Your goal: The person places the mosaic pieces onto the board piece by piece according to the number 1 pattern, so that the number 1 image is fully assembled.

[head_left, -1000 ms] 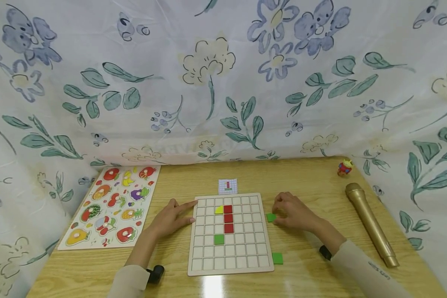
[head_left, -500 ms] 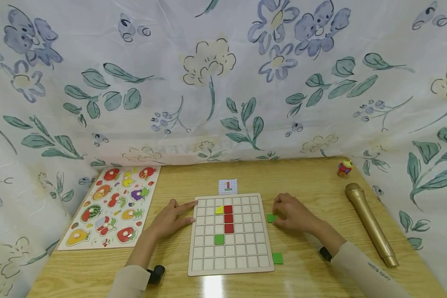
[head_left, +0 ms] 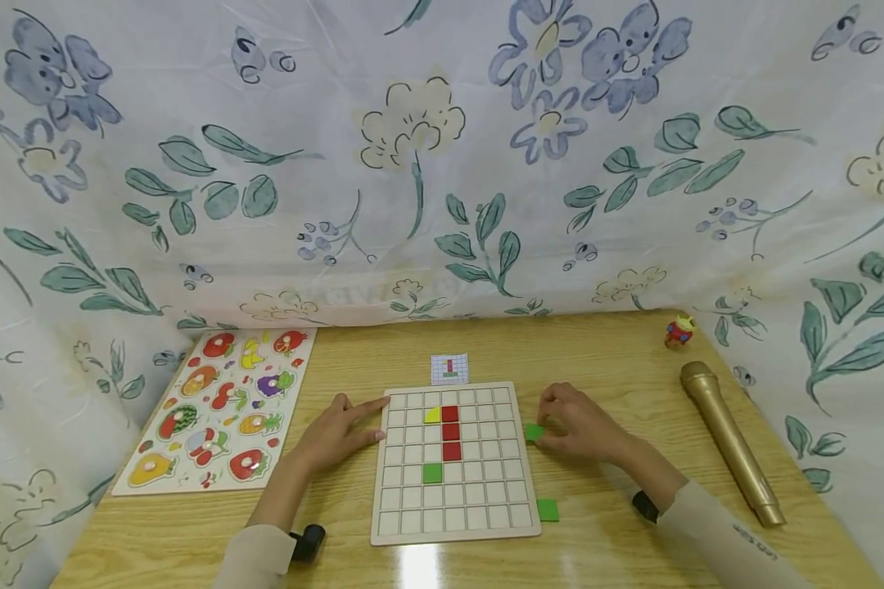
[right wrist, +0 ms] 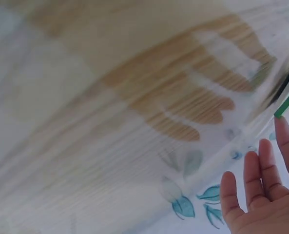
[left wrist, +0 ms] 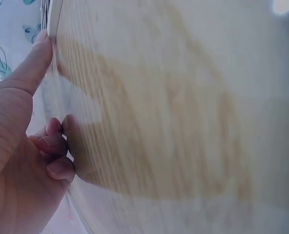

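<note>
A pale wooden grid board (head_left: 486, 495) lies on the table in the head view. On it sit several red tiles (head_left: 451, 431) in a column, a yellow quarter-round piece (head_left: 433, 415) and a green tile (head_left: 432, 473). My left hand (head_left: 339, 433) touches the board's left edge, index finger stretched to the upper corner and thumb lower down; its other fingers curl under in the left wrist view. Right of the board, my right hand (head_left: 578, 425) pinches another green tile (right wrist: 285, 104) between thumb and forefinger. Its remaining fingers (right wrist: 254, 178) are fairly straight.
One more green tile (head_left: 548, 510) lies against the board's lower right edge. A small pattern card (head_left: 449, 369) is behind the board. At left lies a fruit puzzle board (head_left: 221, 409); at right, a gold microphone (head_left: 732, 446) and a small toy figure (head_left: 678, 331).
My right hand and the green tile it pinches have shifted very slightly towards me. The left hand keeps its place on the board's edge.
</note>
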`<state>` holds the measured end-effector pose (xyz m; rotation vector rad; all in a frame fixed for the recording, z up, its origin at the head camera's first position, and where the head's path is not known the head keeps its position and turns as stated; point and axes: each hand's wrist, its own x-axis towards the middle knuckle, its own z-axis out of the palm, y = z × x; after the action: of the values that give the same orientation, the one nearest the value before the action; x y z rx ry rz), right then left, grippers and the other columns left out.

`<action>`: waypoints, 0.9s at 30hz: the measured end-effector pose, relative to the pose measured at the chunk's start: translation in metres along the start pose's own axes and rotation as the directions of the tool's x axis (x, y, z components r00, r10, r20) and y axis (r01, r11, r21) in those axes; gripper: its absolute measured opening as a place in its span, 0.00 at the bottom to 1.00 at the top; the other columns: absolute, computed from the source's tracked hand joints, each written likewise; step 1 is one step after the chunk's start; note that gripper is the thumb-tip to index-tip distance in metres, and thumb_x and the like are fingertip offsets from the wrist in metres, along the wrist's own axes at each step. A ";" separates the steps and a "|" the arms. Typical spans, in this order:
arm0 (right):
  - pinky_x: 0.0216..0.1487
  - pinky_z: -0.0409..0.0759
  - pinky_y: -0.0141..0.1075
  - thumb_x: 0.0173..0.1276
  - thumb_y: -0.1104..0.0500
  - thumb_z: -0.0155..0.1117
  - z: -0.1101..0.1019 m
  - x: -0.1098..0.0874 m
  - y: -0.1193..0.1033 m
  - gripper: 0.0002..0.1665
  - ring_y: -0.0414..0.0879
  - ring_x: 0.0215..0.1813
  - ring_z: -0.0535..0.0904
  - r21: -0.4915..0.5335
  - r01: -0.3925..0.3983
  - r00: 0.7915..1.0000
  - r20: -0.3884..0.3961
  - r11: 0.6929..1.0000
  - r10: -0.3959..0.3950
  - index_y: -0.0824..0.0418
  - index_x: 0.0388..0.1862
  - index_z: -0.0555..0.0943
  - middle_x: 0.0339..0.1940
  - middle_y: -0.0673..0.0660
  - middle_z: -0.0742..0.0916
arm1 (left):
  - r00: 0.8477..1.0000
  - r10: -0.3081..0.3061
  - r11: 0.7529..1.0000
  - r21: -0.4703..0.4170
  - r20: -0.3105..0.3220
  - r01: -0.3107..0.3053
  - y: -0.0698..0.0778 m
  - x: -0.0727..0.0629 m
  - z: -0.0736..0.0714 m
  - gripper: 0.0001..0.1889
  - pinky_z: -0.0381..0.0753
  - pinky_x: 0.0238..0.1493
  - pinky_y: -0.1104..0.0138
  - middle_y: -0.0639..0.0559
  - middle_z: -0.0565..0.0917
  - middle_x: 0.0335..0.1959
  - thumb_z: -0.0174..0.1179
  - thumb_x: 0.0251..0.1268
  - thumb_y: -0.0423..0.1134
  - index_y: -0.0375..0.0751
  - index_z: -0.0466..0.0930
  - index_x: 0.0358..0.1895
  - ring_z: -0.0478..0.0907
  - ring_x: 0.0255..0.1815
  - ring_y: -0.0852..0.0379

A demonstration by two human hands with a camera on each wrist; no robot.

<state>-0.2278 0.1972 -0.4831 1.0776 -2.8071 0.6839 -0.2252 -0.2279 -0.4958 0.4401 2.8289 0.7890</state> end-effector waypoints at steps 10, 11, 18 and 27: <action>0.53 0.75 0.45 0.55 0.55 0.79 0.003 0.007 -0.013 0.10 0.46 0.50 0.73 0.019 -0.017 1.000 0.026 1.000 0.017 0.54 0.31 0.84 0.45 0.51 0.79 | 1.000 0.001 1.000 -0.001 0.000 -0.001 -0.001 -0.001 0.000 0.30 0.62 0.34 0.64 0.49 0.63 0.36 0.63 0.66 0.56 0.61 0.70 0.72 0.61 0.31 0.56; 0.53 0.75 0.45 0.55 0.55 0.79 0.004 0.007 -0.015 0.10 0.46 0.51 0.73 0.021 -0.022 0.999 0.033 1.000 0.021 0.54 0.31 0.84 0.45 0.51 0.79 | 1.000 0.002 1.000 -0.002 -0.001 -0.002 -0.001 -0.001 0.000 0.30 0.62 0.34 0.64 0.49 0.63 0.36 0.63 0.66 0.56 0.61 0.70 0.71 0.61 0.31 0.56; 0.54 0.75 0.46 0.55 0.54 0.79 0.006 0.006 -0.021 0.11 0.47 0.52 0.73 0.023 -0.008 0.999 0.042 1.000 0.007 0.54 0.31 0.83 0.47 0.53 0.79 | 1.000 0.004 1.000 0.005 -0.001 -0.004 -0.001 0.000 0.000 0.30 0.62 0.34 0.64 0.50 0.63 0.36 0.62 0.66 0.56 0.61 0.70 0.72 0.62 0.32 0.56; 0.56 0.74 0.46 0.56 0.53 0.77 0.010 0.008 -0.026 0.11 0.46 0.53 0.72 0.038 0.005 0.998 0.062 0.999 -0.007 0.54 0.33 0.83 0.48 0.52 0.79 | 1.000 0.000 1.000 0.001 0.004 0.000 -0.002 0.001 0.000 0.30 0.62 0.35 0.63 0.49 0.63 0.36 0.63 0.66 0.56 0.61 0.70 0.72 0.62 0.32 0.55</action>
<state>-0.2165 0.1708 -0.4803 1.1326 -2.8521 0.7187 -0.2265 -0.2289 -0.4967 0.4416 2.8258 0.7865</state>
